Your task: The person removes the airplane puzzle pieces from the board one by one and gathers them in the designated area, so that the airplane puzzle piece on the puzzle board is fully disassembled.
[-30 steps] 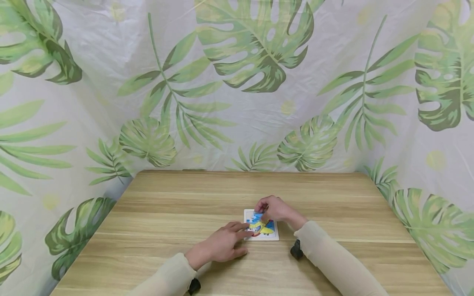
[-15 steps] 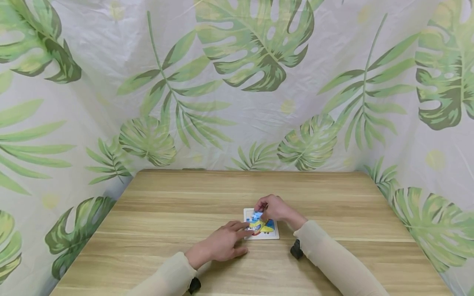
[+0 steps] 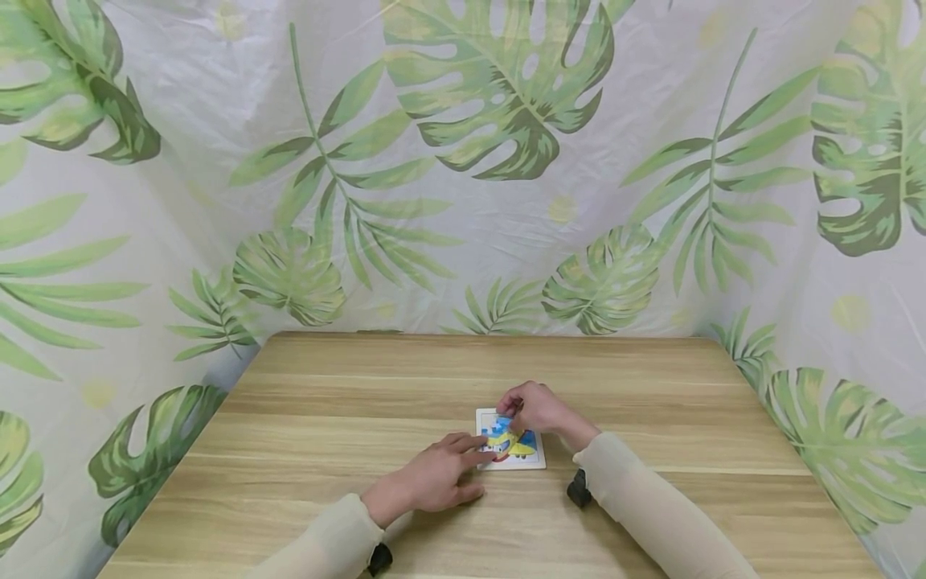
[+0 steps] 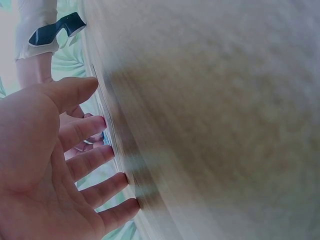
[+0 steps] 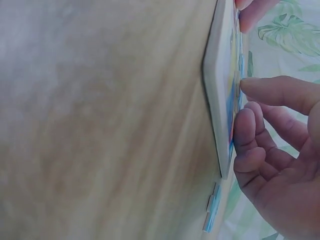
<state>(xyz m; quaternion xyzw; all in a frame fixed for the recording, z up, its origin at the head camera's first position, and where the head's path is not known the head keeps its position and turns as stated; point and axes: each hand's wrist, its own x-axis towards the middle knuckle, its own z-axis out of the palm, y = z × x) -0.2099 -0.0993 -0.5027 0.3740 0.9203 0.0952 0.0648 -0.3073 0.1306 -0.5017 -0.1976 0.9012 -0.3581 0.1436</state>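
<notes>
A small jigsaw puzzle (image 3: 531,463) in a white frame lies on the wooden table, showing a yellow cartoon plane on blue. The left hand (image 3: 437,473) rests at its left side, index and middle fingertips on the picture; in the left wrist view the left hand's fingers (image 4: 90,162) are spread and fairly straight. At the upper part of the puzzle, the right hand (image 3: 541,408) pinches a blue puzzle piece (image 3: 503,423) between thumb and index finger. In the right wrist view the right hand's thumb (image 5: 280,92) touches the puzzle surface, the other fingers curled; the piece is mostly hidden there.
A loose blue puzzle piece (image 5: 212,207) lies on the table beyond the frame in the right wrist view. The wooden table (image 3: 325,402) extends on all sides, backed by a leaf-print cloth (image 3: 463,241). Black wrist devices (image 3: 579,489) sit under the sleeves.
The blue piece at the right fingertips looked paler and tilted half a second ago; now it looks darker and flatter. Both hands have stayed almost in place.
</notes>
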